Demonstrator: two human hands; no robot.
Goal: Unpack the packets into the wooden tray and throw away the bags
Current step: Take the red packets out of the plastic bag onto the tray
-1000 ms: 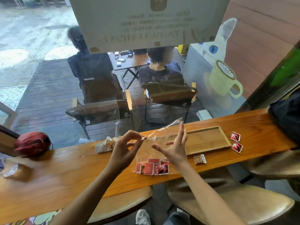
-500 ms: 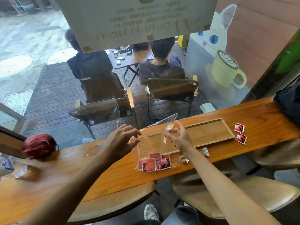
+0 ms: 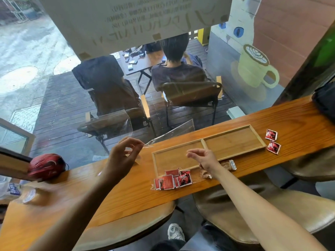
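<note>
Left grip (image 3: pixel 125 153) pinches the clear plastic bag (image 3: pixel 170 133) up at ten o'clock, probably to shed red foil packets (image 3: pixel 172 180); right grip (image 3: pixel 204 158) hovers slack over the two-compartment wooden tray (image 3: pixel 261 140).

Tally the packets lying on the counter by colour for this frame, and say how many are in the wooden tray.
Red packets: about 7 (a cluster of about 5, overlapping, plus 2 right of the tray)
Brown packets: 2
In the wooden tray: 0
Total: about 9
</note>
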